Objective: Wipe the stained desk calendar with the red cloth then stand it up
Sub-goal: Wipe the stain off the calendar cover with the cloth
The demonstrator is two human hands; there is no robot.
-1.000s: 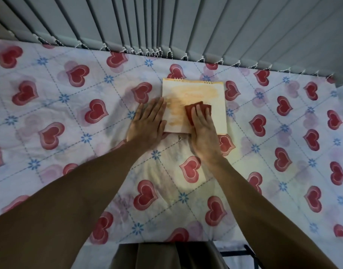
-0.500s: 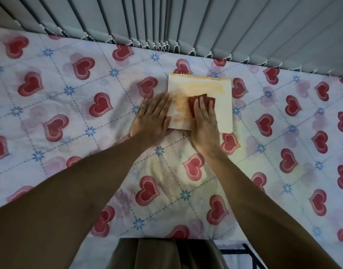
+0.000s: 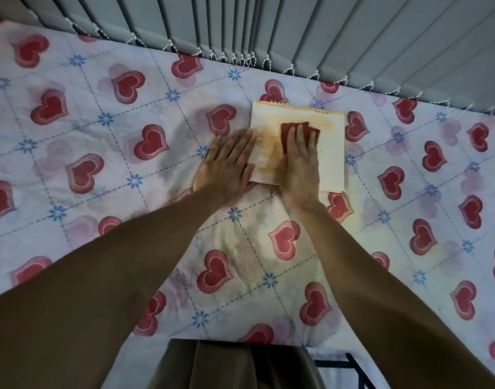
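A white spiral-bound desk calendar (image 3: 332, 153) lies flat on the heart-patterned tablecloth (image 3: 100, 164), its binding on the far edge. An orange-brown stain spreads across its left half and along its top. My right hand (image 3: 301, 167) presses a small red cloth (image 3: 313, 131) flat onto the page; only the cloth's far edge shows past my fingers. To the left, my left hand (image 3: 226, 164) lies flat with fingers spread, its fingertips on the calendar's left edge, holding nothing.
Grey vertical blinds (image 3: 268, 29) with a beaded cord run along the table's far edge, just behind the calendar. A dark frame (image 3: 350, 366) shows below the near edge at lower right. My trousers (image 3: 235, 366) fill the bottom middle.
My right hand has slid the red cloth farther up the page toward the binding. The left hand has stayed at the calendar's left edge. The camera view has shifted.
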